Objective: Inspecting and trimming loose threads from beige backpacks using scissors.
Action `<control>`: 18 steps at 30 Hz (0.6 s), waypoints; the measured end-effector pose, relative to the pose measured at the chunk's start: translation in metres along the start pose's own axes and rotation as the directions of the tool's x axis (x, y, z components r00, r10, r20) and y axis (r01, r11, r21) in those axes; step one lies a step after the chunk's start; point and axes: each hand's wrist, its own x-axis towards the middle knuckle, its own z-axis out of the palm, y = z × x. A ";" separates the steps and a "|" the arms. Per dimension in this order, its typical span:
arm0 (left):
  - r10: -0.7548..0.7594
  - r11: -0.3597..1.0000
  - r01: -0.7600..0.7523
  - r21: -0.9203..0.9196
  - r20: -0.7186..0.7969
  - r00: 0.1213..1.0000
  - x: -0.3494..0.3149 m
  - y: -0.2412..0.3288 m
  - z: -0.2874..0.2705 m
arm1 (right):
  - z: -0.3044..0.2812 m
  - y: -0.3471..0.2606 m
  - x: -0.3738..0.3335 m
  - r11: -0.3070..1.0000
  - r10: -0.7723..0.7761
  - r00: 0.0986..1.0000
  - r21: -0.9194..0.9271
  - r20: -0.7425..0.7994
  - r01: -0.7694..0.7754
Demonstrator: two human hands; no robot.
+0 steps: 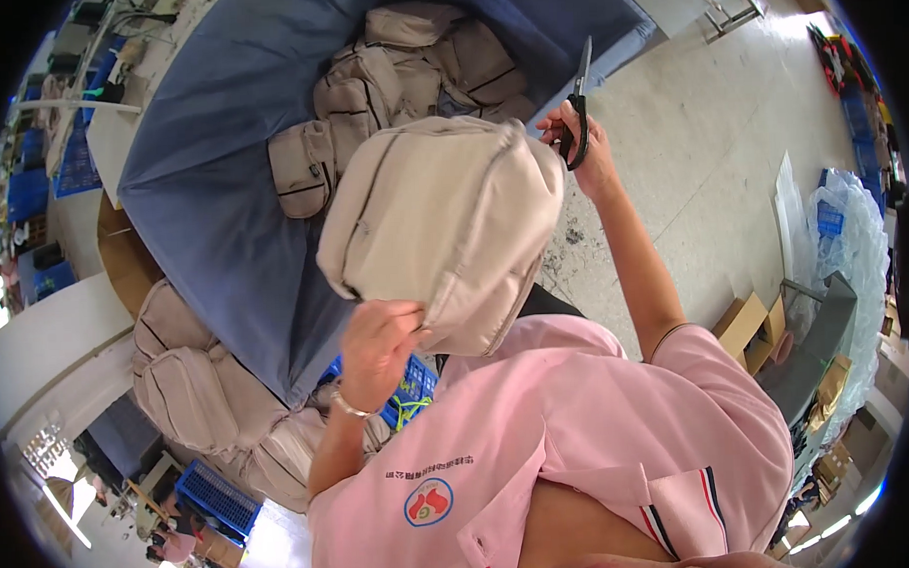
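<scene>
A beige backpack [427, 220] with dark zips hangs tilted in front of my body. My left hand [379, 345], with a bracelet at the wrist, pinches its lower edge. In my right hand [592, 151] is a pair of black-handled scissors [575, 130], blades pointing up and away. My right fingers are close to the backpack's upper right corner; whether they touch it I cannot tell. Beyond the backpack, several similar beige bags [353, 102] lie heaped in a large blue fabric-lined bin [206, 183].
More beige bags [193, 393] are piled left of the bin. A blue plastic basket [410, 391] sits beside my left forearm, and another blue crate [217, 498] is at lower left. On the right are an open cardboard box [746, 329] and clear plastic sheeting [858, 230].
</scene>
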 end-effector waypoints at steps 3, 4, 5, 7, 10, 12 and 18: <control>-0.059 0.997 0.059 -0.049 0.002 0.998 -0.034 0.007 0.067 | -0.031 0.000 -0.029 0.984 0.031 0.993 -0.179 0.115 -0.010; -0.085 0.994 0.082 -0.071 -0.034 0.996 -0.045 0.006 0.084 | -0.037 0.006 -0.037 0.957 -0.028 0.974 -0.274 0.225 0.091; -0.095 0.994 0.094 -0.055 -0.016 0.995 -0.056 0.004 0.096 | -0.039 0.015 -0.042 0.866 0.011 0.988 -0.495 0.154 0.067; -0.192 0.980 0.195 0.050 -0.055 0.980 -0.075 0.005 0.117 | -0.045 0.027 -0.055 0.918 -0.041 0.988 -0.384 0.151 0.096; -0.257 0.957 0.274 0.093 -0.159 0.953 -0.095 0.010 0.138 | -0.046 0.036 -0.065 0.822 -0.090 0.984 -0.546 0.152 0.159; -0.276 0.951 0.293 0.093 -0.166 0.947 -0.103 0.013 0.143 | -0.043 0.037 -0.070 0.776 -0.076 0.980 -0.606 0.185 0.175; -0.373 0.925 0.376 0.049 -0.059 0.926 -0.102 0.006 0.134 | -0.030 0.041 -0.079 0.928 0.054 0.951 -0.366 0.305 0.065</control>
